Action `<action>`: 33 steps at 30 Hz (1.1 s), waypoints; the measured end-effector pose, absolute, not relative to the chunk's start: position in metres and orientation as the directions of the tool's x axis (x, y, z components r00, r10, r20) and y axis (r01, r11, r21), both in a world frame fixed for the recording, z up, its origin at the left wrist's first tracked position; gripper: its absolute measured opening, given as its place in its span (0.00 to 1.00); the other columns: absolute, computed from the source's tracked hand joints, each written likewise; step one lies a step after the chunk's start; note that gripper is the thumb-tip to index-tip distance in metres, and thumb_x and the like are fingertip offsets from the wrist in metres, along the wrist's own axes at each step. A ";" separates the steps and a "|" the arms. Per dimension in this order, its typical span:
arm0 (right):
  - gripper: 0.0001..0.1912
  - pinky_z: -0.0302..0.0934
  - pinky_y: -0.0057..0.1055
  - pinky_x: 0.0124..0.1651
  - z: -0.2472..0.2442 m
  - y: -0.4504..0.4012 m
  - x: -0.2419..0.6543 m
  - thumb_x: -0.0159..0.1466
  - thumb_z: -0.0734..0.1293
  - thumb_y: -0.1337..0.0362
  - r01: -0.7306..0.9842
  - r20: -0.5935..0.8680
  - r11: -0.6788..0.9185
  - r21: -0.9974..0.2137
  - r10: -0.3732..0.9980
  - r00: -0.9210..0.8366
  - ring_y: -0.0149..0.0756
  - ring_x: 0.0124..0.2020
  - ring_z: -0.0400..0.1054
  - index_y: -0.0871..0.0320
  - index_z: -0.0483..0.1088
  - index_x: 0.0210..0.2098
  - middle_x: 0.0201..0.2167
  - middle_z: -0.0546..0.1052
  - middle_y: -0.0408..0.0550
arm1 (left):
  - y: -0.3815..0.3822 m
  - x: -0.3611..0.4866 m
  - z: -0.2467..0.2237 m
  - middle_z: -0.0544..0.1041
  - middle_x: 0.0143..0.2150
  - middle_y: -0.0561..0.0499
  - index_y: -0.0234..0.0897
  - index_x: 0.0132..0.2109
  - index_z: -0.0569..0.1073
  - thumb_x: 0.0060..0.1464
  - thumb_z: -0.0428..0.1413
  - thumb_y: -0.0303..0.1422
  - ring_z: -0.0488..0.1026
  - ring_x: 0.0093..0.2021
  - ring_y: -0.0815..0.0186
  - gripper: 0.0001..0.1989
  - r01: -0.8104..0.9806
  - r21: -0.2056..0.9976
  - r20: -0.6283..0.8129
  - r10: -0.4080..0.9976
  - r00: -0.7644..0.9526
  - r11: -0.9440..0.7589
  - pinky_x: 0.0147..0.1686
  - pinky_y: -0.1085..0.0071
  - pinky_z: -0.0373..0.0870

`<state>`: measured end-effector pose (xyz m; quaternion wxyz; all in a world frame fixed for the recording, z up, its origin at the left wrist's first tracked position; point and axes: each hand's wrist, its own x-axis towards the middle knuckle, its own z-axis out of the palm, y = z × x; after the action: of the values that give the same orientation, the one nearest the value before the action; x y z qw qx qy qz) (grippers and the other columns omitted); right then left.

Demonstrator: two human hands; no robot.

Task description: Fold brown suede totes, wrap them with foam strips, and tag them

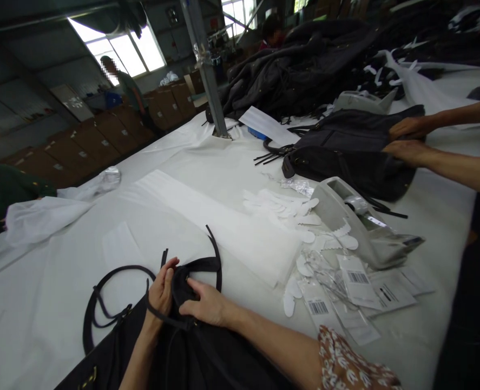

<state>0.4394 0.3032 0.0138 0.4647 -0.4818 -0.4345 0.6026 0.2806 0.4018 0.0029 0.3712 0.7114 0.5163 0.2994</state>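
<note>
A black bag (219,349) with long thin straps and brass-coloured fittings lies at the bottom centre, on the near edge of the white-covered table. My left hand (162,292) is against the left side of a small black part near the bag's top, fingers pointing up and wrapped round its edge. From the right, my right hand (207,303) pinches the same part between thumb and forefinger. One strap (118,269) loops out to the left over the table; another (218,254) curves up behind my hands.
White foam sheets (223,227), paper pieces (280,208), barcode tags (359,279) and a grey tape dispenser (337,211) lie ahead and right. Another person's hands (410,135) hold a black bag. A metal post (207,70) stands beyond, beside piled black bags (280,76).
</note>
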 end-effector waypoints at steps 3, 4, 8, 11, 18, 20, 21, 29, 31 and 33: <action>0.25 0.60 0.29 0.35 0.016 0.310 0.443 0.54 0.68 0.60 0.012 -0.078 -0.077 -0.997 0.972 -0.223 0.35 0.31 0.66 0.53 0.69 0.52 0.38 0.76 0.43 | 0.403 0.282 0.013 0.73 0.54 0.47 0.40 0.45 0.74 0.61 0.39 0.48 0.59 0.63 0.59 0.24 0.514 0.769 0.096 0.864 0.495 -0.380 0.63 0.58 0.54; 0.25 0.60 0.29 0.35 0.017 0.312 0.444 0.54 0.68 0.60 0.022 -0.068 -0.065 -0.998 0.967 -0.246 0.35 0.32 0.66 0.53 0.69 0.52 0.38 0.75 0.43 | 0.404 0.284 0.017 0.74 0.53 0.47 0.40 0.40 0.74 0.62 0.37 0.48 0.58 0.63 0.60 0.25 0.486 0.772 0.081 0.821 0.565 -0.411 0.63 0.57 0.53; 0.25 0.62 0.32 0.41 0.018 0.306 0.449 0.57 0.67 0.55 -0.161 -0.144 -0.198 -0.967 0.944 -0.297 0.36 0.37 0.68 0.54 0.68 0.53 0.42 0.75 0.44 | 0.408 0.289 0.025 0.79 0.38 0.44 0.40 0.24 0.64 0.63 0.35 0.48 0.67 0.55 0.58 0.27 0.384 0.829 0.097 0.780 0.618 -0.407 0.55 0.59 0.63; 0.30 0.61 0.35 0.48 0.021 0.276 0.469 0.61 0.63 0.45 -0.403 -0.335 -0.433 -0.807 0.896 -0.291 0.38 0.44 0.69 0.58 0.64 0.56 0.50 0.72 0.52 | 0.407 0.289 0.025 0.76 0.28 0.45 0.40 0.21 0.61 0.62 0.37 0.50 0.71 0.49 0.58 0.27 0.369 0.838 0.127 0.801 0.586 -0.403 0.47 0.62 0.67; 0.45 0.60 0.38 0.53 0.065 0.165 0.512 0.57 0.61 0.36 -0.267 -0.488 -0.512 -0.817 0.859 -0.154 0.46 0.51 0.68 0.63 0.59 0.61 0.53 0.71 0.60 | 0.414 0.289 0.030 0.77 0.30 0.43 0.40 0.21 0.61 0.61 0.38 0.51 0.70 0.49 0.58 0.27 0.364 0.833 0.081 0.742 0.665 -0.417 0.43 0.65 0.68; 0.39 0.62 0.35 0.48 0.080 0.146 0.505 0.53 0.70 0.44 -0.022 -0.434 -0.438 -0.899 0.896 -0.092 0.45 0.47 0.69 0.59 0.64 0.57 0.48 0.75 0.53 | 0.417 0.292 0.030 0.77 0.31 0.43 0.39 0.21 0.61 0.61 0.37 0.51 0.72 0.43 0.60 0.27 0.386 0.823 0.056 0.736 0.675 -0.416 0.40 0.67 0.70; 0.34 0.63 0.33 0.44 0.085 0.141 0.500 0.52 0.72 0.49 0.083 -0.423 -0.418 -0.905 0.904 -0.059 0.44 0.42 0.70 0.58 0.68 0.54 0.44 0.77 0.50 | 0.419 0.293 0.029 0.77 0.29 0.44 0.39 0.22 0.61 0.62 0.36 0.50 0.73 0.39 0.61 0.28 0.416 0.798 0.046 0.733 0.679 -0.435 0.37 0.67 0.70; 0.14 0.63 0.32 0.44 0.077 0.132 0.486 0.62 0.60 0.59 0.422 -0.351 -0.322 -0.847 0.936 0.011 0.41 0.39 0.70 0.60 0.74 0.31 0.37 0.75 0.52 | 0.437 0.310 0.011 0.67 0.21 0.50 0.39 0.20 0.65 0.60 0.39 0.48 0.65 0.26 0.65 0.27 0.609 0.476 0.078 0.720 0.690 -0.635 0.35 0.66 0.63; 0.15 0.63 0.33 0.49 0.070 0.130 0.487 0.59 0.61 0.63 0.471 -0.321 -0.311 -0.826 0.945 0.061 0.43 0.45 0.69 0.61 0.74 0.42 0.44 0.74 0.56 | 0.439 0.314 0.008 0.66 0.20 0.50 0.39 0.20 0.65 0.60 0.38 0.48 0.65 0.26 0.65 0.27 0.635 0.427 0.083 0.727 0.682 -0.644 0.35 0.67 0.62; 0.25 0.63 0.34 0.51 0.065 0.132 0.488 0.55 0.62 0.66 0.519 -0.282 -0.298 -0.801 0.953 0.112 0.44 0.49 0.68 0.61 0.68 0.53 0.47 0.72 0.58 | 0.440 0.316 0.007 0.66 0.20 0.50 0.39 0.19 0.64 0.60 0.37 0.48 0.65 0.26 0.66 0.28 0.660 0.379 0.091 0.736 0.671 -0.649 0.34 0.68 0.62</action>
<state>0.4885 0.1321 0.0650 0.2676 -0.6960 -0.5287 0.4055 0.3164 0.4402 0.0072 0.1592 0.9002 0.3875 0.1191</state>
